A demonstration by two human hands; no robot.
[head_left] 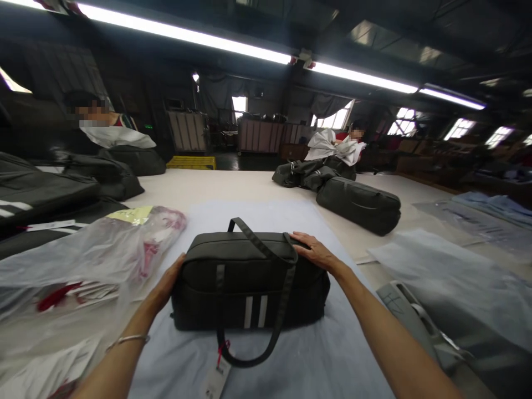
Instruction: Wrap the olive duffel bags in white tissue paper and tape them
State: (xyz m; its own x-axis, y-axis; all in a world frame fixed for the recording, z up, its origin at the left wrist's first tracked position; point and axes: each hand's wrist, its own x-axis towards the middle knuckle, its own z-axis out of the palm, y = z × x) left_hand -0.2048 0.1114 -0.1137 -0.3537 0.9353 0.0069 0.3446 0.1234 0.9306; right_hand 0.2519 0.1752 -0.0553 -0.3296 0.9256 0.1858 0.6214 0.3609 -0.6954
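Note:
A dark duffel bag (241,277) with two pale stripes on its front sits upright on a light blue cloth (316,354). One carry handle stands up over its top, and the other hangs down the front. A white hang tag (216,379) on a red string hangs by the lower handle loop. My left hand (168,280) lies flat against the bag's left end, its fingertips partly hidden by the bag's edge. Across the top right corner rests my right hand (311,250), fingers stretched out beside the handle's strap.
To the left lie a clear plastic bag (95,249), paper tags (54,366) and stacked dark bags (45,188). More dark bags (357,202) lie ahead to the right. Plastic sheets (449,271) and a grey tool-like object (409,316) are at right. Two people work across the table.

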